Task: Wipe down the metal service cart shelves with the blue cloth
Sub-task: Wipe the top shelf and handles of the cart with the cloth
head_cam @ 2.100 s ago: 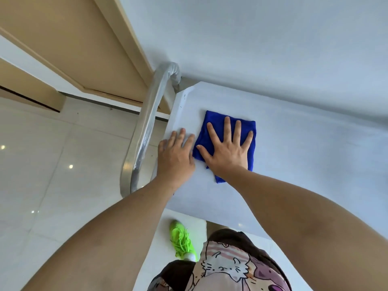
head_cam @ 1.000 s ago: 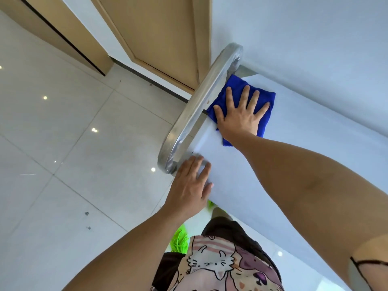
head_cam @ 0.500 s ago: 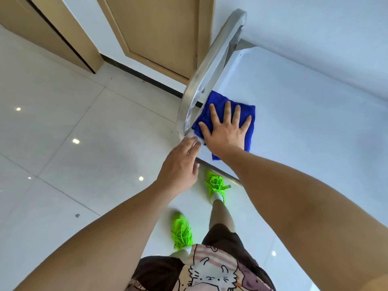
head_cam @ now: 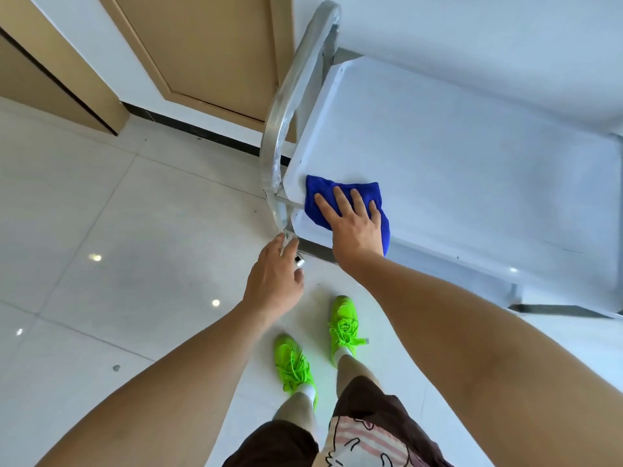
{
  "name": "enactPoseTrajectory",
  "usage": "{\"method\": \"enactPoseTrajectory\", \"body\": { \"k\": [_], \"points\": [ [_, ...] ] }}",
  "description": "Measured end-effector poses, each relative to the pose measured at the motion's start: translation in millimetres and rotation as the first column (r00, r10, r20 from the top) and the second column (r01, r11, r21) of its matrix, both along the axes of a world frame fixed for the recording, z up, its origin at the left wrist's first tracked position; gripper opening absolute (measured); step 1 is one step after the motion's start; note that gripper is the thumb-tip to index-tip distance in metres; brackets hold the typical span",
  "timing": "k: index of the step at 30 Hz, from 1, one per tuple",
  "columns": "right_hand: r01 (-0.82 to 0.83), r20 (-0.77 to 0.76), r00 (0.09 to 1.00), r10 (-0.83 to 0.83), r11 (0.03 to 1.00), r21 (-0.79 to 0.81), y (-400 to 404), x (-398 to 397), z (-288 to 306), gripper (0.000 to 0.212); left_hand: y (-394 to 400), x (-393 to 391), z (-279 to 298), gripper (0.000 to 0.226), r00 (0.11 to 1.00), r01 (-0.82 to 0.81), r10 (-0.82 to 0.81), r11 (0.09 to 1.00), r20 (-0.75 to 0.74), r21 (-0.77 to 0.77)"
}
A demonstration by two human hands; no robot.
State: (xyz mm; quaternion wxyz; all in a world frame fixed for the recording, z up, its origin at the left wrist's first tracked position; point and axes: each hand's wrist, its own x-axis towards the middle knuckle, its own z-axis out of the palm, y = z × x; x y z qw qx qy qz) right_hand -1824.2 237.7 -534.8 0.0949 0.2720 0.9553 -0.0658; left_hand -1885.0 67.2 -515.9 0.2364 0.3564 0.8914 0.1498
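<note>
The metal cart's top shelf [head_cam: 455, 156] fills the right of the view, pale and bare. A folded blue cloth [head_cam: 344, 190] lies on its near left corner, partly hanging over the front edge. My right hand [head_cam: 354, 224] presses flat on the cloth with fingers spread. My left hand [head_cam: 274, 281] hovers below the lower end of the curved metal handle [head_cam: 290, 96], fingers relaxed, fingertips by the handle's foot; whether they touch it I cannot tell.
A wooden door [head_cam: 209, 45] and a dark baseboard [head_cam: 202, 129] stand behind the cart's handle. White glossy floor tiles [head_cam: 101, 247] spread to the left. My feet in bright green shoes [head_cam: 344, 325] stand close to the cart's front edge.
My right hand has slid the cloth back along the left edge to the shelf's near corner. My left hand has come off the shelf edge and dropped below the handle.
</note>
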Motion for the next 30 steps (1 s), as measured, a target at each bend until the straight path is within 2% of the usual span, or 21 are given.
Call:
{"method": "enactPoseTrajectory", "body": {
  "k": [6,11,14,20,30],
  "points": [
    [-0.076,0.019,0.997,0.075,0.995,0.059,11,38,5,0.112,8,22,-7,0.057,1.000,0.007,-0.007,1.000,0.006,0.020],
    [-0.016,0.028,1.000,0.014,0.998,0.069,28,78,0,0.121,23,50,-10,0.057,1.000,0.020,-0.020,0.999,-0.017,-0.031],
    [0.007,0.022,1.000,-0.009,0.998,0.061,44,107,-2,0.123,47,81,-6,0.057,0.997,0.070,-0.070,0.998,-0.018,-0.011],
    [0.052,0.015,0.998,-0.053,0.996,0.078,83,183,-4,0.122,112,147,7,0.057,0.982,0.177,-0.172,0.982,-0.077,0.072],
    [0.155,-0.007,0.988,-0.155,0.984,0.089,137,278,-7,0.116,179,227,15,0.057,0.939,0.333,-0.327,0.941,-0.109,0.052]
  ]
}}
